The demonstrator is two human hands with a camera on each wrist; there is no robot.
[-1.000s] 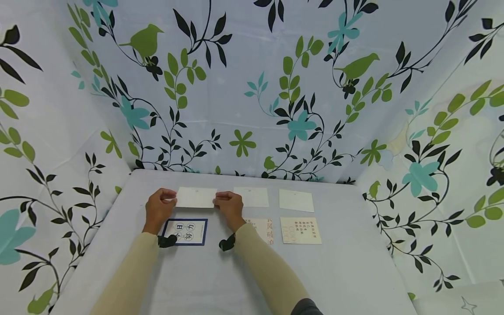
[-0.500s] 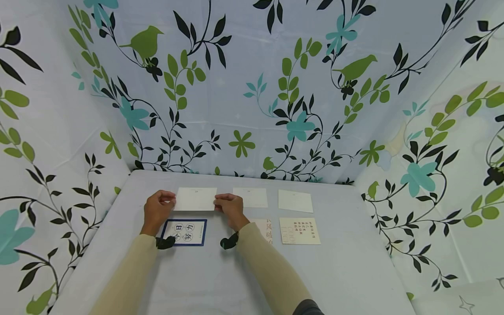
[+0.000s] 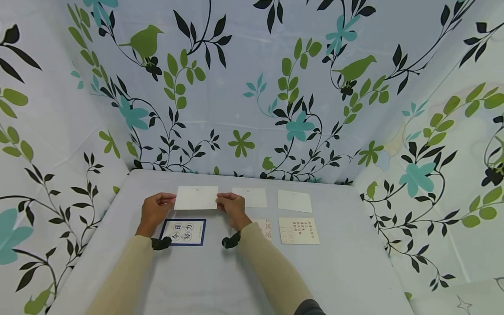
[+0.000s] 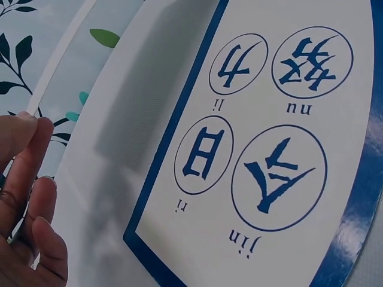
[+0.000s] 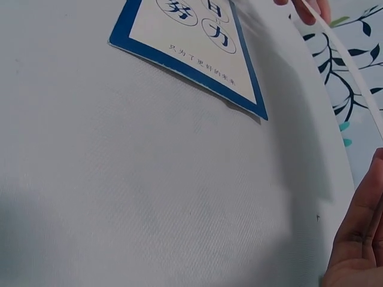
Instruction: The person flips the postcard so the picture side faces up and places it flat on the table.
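Spanning the gap between two hands, a white card [image 3: 196, 198] was held just above a pale table [image 3: 334, 275], its surface plain but for a tiny mark near the far edge. The left hand [image 3: 155, 212] pinched its left edge between thumb and fingertip, the other fingers loosely bent. The right hand [image 3: 232, 209] nipped the right edge in a similarly narrow grip, partly cut off in its wrist view. The card thus lay directly between the hands, touching the fingertips of both, and a soft shadow fell on the table beneath. Nearer the person, between the wrists, lay a blue-bordered card [image 3: 183, 232] with four circled characters. To the right rested two more white cards [image 3: 294, 201], a card with red characters [image 3: 264, 229] partly hidden by the right arm, and a cream card [image 3: 299, 230] with reddish writing.
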